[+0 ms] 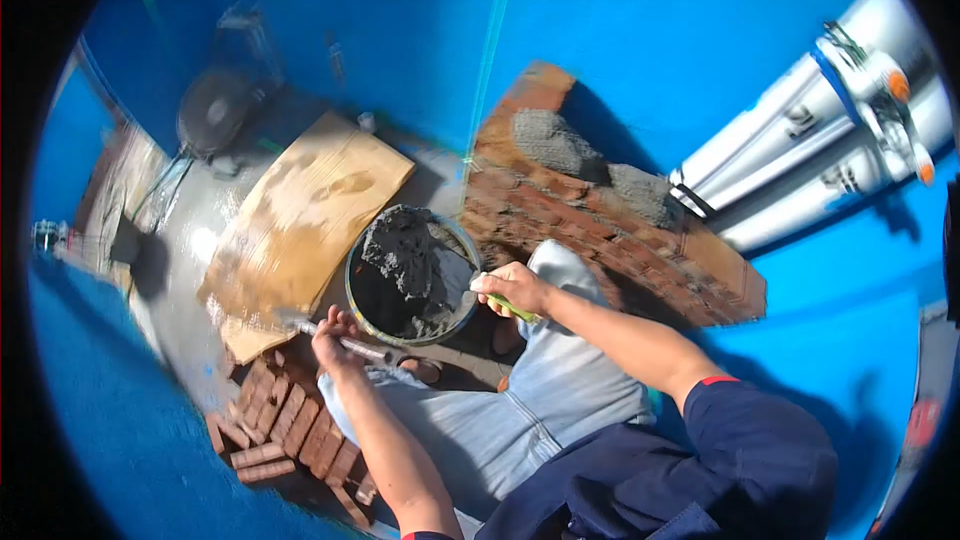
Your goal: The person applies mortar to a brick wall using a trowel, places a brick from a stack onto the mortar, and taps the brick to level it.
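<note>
My right hand (515, 288) is closed round the green handle (512, 308) of a trowel, at the right rim of a round bucket (352, 302). The trowel's pale blade (455, 272) reaches into the bucket against wet grey mortar (397, 255), heaped higher toward the far side. To the left of the bucket, my left hand (335, 340) grips a grey rod-like tool (368, 351). One end of that tool points left over a board and is blurred, so its exact kind is unclear.
A plywood board (300, 210) lies left of the bucket. Loose red bricks (295, 420) are piled at lower left. A low brick wall (560, 210) with mortar heaps (555, 143) stands beyond my right hand. White tubes (800, 140) lean against the blue wall (620, 10).
</note>
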Tool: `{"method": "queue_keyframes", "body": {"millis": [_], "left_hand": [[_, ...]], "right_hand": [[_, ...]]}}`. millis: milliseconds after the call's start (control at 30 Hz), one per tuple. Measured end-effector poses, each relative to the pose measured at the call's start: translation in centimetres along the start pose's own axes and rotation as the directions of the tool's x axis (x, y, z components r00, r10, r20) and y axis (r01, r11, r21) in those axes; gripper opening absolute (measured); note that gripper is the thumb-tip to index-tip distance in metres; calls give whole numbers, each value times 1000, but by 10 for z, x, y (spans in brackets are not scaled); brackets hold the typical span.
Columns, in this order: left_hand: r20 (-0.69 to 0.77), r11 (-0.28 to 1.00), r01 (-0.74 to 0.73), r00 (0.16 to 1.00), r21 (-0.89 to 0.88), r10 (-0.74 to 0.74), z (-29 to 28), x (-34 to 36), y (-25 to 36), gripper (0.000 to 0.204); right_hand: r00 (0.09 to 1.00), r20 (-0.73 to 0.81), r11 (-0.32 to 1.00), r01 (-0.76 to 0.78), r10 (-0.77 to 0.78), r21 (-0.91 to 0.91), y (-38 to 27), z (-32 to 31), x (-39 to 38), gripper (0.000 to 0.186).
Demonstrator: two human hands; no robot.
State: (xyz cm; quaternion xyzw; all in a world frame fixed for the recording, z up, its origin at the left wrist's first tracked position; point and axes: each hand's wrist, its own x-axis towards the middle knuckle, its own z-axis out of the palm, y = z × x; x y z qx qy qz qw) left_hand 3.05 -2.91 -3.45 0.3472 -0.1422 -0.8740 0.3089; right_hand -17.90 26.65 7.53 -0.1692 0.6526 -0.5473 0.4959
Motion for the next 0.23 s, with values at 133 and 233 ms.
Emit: {"method": "queue_keyframes", "body": {"millis": [133,233], "left_hand": [[50,983,50,997,176,-60,-7,-1,-3,34],[226,969,183,949,168,-219,-23,25,-13,36]], "right_hand": [[992,-123,999,0,-5,-41,-55,-43,-107,40],[955,-279,994,106,-98,12,-44,-88,-175,40]]}}
